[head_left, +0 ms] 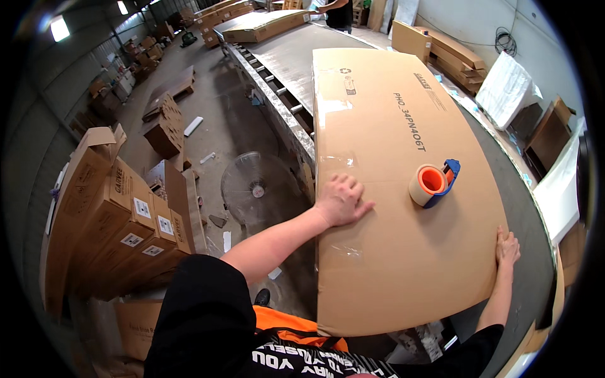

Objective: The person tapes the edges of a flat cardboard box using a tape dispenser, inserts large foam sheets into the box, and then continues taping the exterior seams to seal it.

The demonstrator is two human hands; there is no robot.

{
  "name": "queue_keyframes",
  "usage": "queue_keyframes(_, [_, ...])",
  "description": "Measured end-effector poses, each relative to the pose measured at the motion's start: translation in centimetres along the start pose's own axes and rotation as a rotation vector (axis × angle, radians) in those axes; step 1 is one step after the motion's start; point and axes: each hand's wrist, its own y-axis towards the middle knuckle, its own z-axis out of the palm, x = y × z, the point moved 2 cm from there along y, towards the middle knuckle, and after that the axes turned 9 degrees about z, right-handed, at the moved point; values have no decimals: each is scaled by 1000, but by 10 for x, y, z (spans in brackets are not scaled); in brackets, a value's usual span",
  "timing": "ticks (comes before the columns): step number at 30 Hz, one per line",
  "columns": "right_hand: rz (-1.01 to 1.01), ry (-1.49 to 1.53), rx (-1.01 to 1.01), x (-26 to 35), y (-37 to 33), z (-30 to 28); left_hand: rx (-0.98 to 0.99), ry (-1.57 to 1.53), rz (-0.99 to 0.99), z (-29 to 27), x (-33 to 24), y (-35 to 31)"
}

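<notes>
A large flat cardboard box [378, 252] lies in front of me on the conveyor, with printed marks on top and clear tape along its left edge. My left hand [341, 200] rests on its top near that taped edge, thumb held apart from slightly bent fingers. At the box's right edge, my right hand [507, 247] grips the side; some of its fingers are hidden. A tape dispenser [451, 179] with a blue frame and a tape roll around an orange core stands on the box, right of the middle. Neither hand touches it.
The conveyor [283, 57] runs away from me, with another flat box [268, 28] farther along and a person [339, 14] beside it. On the left are stacked cartons [135, 214] and a floor fan [256, 189]. Wrapped panels [509, 88] lean at the right wall.
</notes>
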Motion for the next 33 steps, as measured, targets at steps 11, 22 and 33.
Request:
queue_keyframes(11, [368,42,26,34,-344,-54,77,-70,11,-83,140,-112])
queue_keyframes(22, [530,344,-297,69,-468,-23,102,-46,-66,-144,114,-214])
queue_keyframes(33, [386,1374,-650,101,-461,50,-341,-22,-57,-124,119,-226])
